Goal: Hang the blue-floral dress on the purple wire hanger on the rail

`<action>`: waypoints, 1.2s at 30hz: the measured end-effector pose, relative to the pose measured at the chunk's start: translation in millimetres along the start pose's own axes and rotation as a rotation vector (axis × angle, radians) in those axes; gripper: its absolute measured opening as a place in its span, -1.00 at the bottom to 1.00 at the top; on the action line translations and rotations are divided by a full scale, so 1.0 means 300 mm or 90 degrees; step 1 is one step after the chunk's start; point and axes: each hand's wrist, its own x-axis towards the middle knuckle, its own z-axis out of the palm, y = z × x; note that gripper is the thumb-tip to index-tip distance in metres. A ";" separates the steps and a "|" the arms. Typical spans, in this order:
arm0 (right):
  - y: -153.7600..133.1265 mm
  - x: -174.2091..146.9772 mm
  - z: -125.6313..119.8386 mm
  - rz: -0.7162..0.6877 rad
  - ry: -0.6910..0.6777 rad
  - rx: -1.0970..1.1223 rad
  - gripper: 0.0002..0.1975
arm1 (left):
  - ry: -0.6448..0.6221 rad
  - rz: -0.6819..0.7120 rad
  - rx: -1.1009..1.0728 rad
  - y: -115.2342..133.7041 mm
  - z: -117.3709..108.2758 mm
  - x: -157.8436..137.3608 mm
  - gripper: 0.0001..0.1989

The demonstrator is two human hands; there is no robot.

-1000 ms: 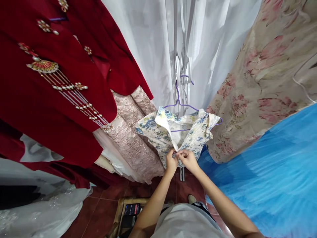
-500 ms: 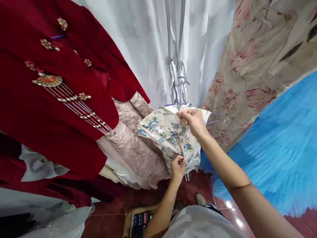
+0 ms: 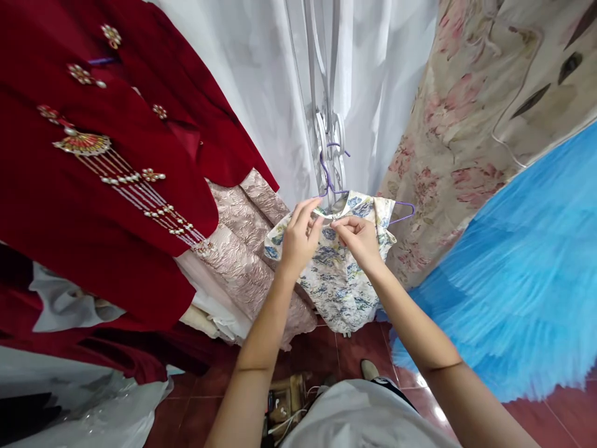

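Note:
A short-sleeved, cream floral blouse with blue flowers hangs in front of me on a purple hanger. At the middle of its neckline, my right hand pinches the top of the front seam between thumb and fingertips. My left hand is at the left side of the collar, its fingers stretched out and the thumb apart from them. Any small fastener at the right fingertips is too small to make out.
A dark red jacket with beaded ornaments and a pink textured garment hang on the left. White fabric hangs behind. To the right are a floral dress and blue tulle. A wooden stool-like object stands below.
My left hand has let go of the lower front seam and moved up to the collar. The right hand stays pinched near the neckline. The blouse front now hangs flatter.

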 end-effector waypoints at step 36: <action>0.363 -0.250 -0.078 0.158 -0.060 -0.121 -0.70 | 0.259 -0.022 0.058 -0.259 -0.367 0.109 -0.60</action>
